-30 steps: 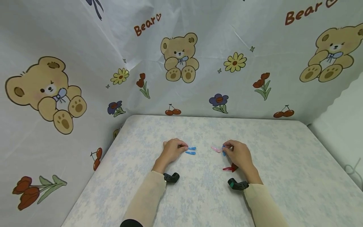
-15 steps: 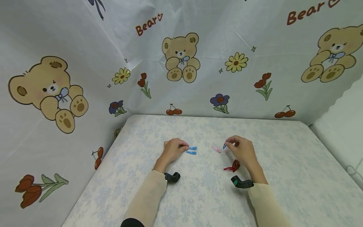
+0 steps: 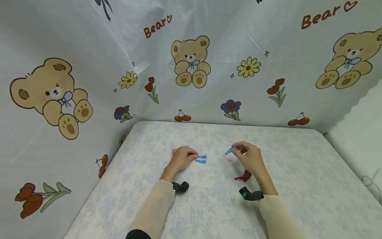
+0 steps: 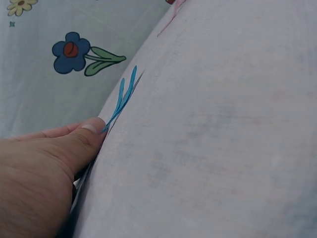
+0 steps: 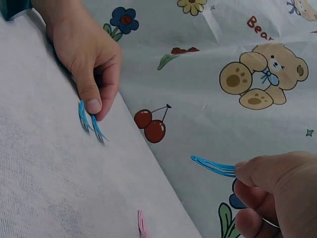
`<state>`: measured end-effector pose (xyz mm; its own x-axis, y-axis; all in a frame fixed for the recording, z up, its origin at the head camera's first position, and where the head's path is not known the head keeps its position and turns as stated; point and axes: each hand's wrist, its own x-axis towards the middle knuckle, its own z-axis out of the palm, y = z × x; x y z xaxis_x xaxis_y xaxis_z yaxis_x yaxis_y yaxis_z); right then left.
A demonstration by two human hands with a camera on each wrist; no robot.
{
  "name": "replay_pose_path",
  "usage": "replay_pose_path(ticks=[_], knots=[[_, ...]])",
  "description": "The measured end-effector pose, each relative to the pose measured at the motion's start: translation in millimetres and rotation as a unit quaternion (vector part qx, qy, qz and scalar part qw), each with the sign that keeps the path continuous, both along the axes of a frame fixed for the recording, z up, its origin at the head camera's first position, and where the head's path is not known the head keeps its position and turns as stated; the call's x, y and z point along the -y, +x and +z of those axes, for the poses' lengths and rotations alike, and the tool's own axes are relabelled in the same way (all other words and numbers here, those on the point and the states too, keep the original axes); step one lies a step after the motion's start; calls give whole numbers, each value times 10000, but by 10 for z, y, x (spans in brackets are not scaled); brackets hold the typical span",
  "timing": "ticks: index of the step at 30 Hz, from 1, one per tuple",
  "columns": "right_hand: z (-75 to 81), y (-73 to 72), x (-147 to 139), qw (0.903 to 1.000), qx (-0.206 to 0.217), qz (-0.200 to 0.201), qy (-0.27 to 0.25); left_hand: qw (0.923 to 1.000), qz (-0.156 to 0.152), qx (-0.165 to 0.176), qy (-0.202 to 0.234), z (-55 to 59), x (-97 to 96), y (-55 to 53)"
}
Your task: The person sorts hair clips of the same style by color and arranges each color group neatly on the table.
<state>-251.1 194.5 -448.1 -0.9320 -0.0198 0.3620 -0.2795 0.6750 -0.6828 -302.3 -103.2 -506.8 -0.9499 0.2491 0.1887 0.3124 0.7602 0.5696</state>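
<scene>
My right hand (image 3: 249, 157) pinches a blue hair clip (image 5: 213, 165) by one end, holding it raised above the table; its other end points left. Beneath it, a pink hair clip (image 3: 227, 158) lies on the tabletop. To the left, my left hand (image 3: 181, 158) rests on the table, thumb and fingertip at the end of one blue hair clip (image 3: 202, 156). A second blue hair clip (image 3: 201, 161) lies just nearer, roughly parallel to it. In the left wrist view, the left thumb covers the near tips of this pair.
Red hair clips (image 3: 243, 176) lie bunched near the right wrist. The table (image 3: 221, 205) has a pale blue mottled cover. A bear-printed cloth (image 3: 134, 49) hangs behind its far edge and along the left side. A cable (image 3: 371, 181) shows at the far right.
My right hand has lifted the blue hair clip off the table, then moved left, so the clip hangs over the pink one. The left hand and its two blue clips stay in place.
</scene>
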Motion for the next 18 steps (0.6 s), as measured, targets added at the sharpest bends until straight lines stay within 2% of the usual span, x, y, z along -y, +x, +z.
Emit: replay_pose_path(ticks=[6, 12, 18], knots=[[43, 39, 96, 9992, 125, 248, -285, 10000, 6, 35, -18, 5, 5, 6], [86, 58, 140, 9983, 51, 424, -406, 10000, 6, -8, -8, 11, 0, 5], [42, 68, 231, 9968, 234, 603, -476, 10000, -25, -71, -35, -4, -3, 12]])
